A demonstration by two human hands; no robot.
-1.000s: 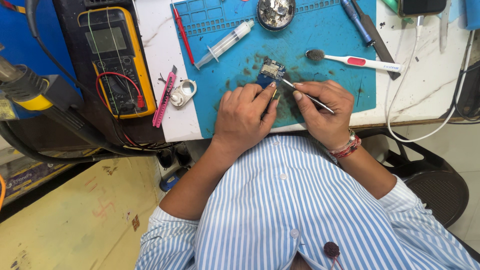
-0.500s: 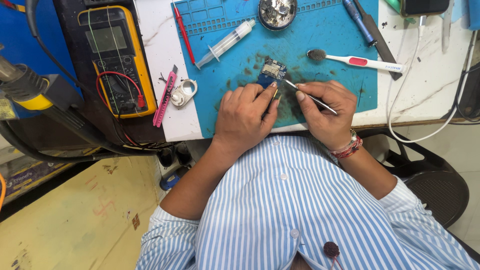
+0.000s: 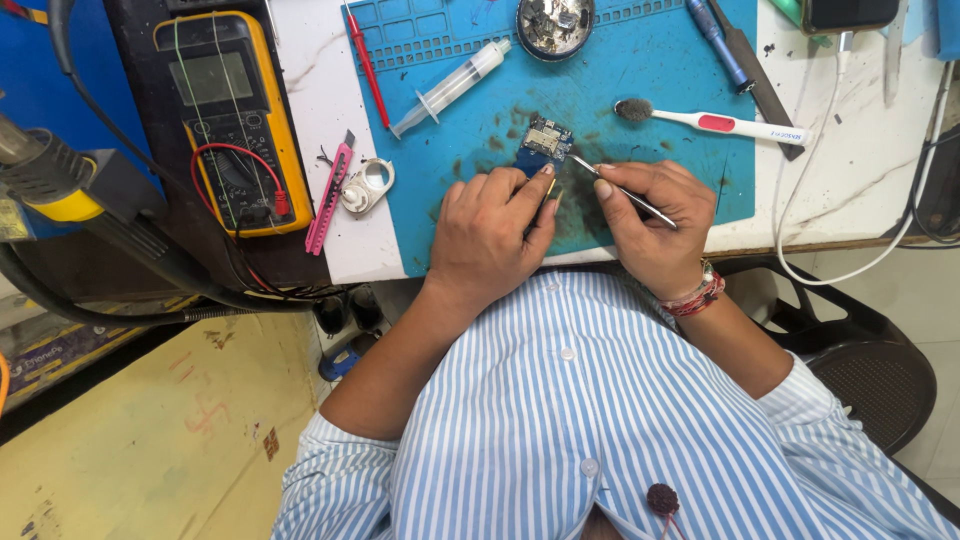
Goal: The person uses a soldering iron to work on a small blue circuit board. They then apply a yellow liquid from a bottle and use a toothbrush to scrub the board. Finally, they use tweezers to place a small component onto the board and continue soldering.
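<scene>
Mat [image 3: 650, 75], blue and stained dark near the middle, covers the pale worktop [image 3: 850, 170] in front of you and bears nearly everything you work with. To its left a yellow multimeter [image 3: 230, 120] lies on a dark stand, its red lead coiled over the dial. Your left hand [image 3: 490, 235] rests on the mat's near edge, fingers closed together and pressing down on the small blue circuit board [image 3: 542, 143], which lies on the mat just beyond your fingertips. Your right hand [image 3: 655, 225] sits just beside it, fingers pinched shut around metal tweezers [image 3: 620, 192] whose tip reaches the board's right edge; whether the tip touches it cannot be told. Farther up the mat a clear syringe [image 3: 450, 88] lies tilted, and a white toothbrush [image 3: 715, 122] with a red grip lies to the right of the board. A round tin of small parts [image 3: 555, 25] stands at the mat's far edge. A pink cutter [image 3: 328, 195] and a small white ring-shaped part [image 3: 368, 185] lie off the mat's left side.
</scene>
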